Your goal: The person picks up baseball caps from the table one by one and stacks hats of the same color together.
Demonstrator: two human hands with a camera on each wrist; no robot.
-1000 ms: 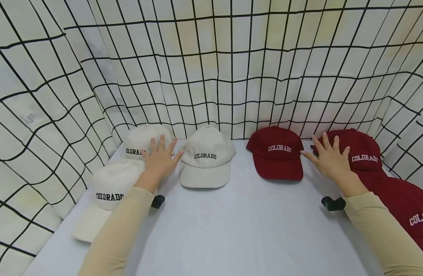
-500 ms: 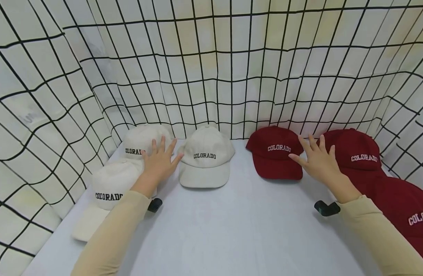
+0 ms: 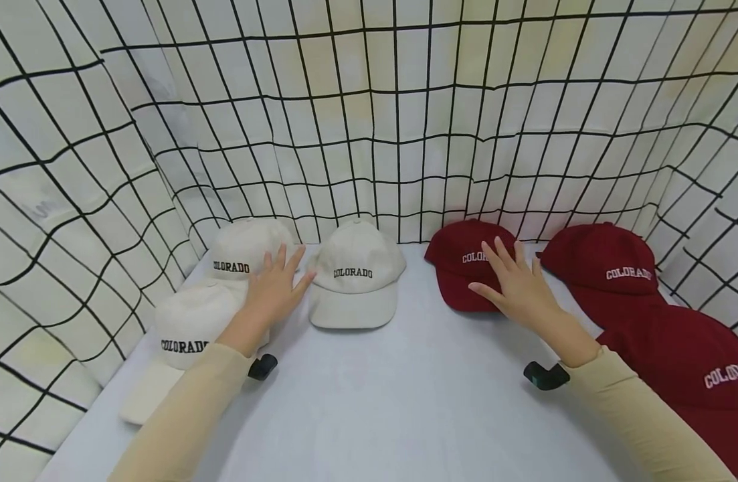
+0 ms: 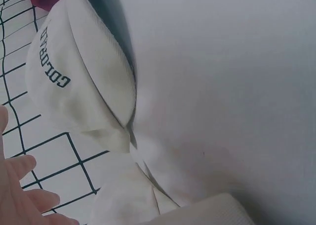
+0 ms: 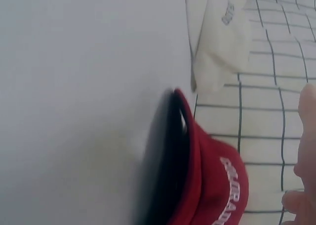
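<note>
Seemingly reaching, left hand [image 3: 276, 286] beside inner white cap [image 3: 354, 266], right hand [image 3: 523, 289] before inner red cap [image 3: 461, 273], both spread; gripping would need curling.

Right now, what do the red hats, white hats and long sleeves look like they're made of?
White hats: dull cloth, maybe cotton; soft creases and seams show. Red hats: likely similar cloth; no shine, soft rounded tops. Sleeves: thin, matt, maybe stretchy fabric, since they fit snugly.

Black grid lines [image 3: 397, 142] cross pale walls [image 3: 382, 60] (yellowish in patches) around a white surface [image 3: 375, 402]
</note>
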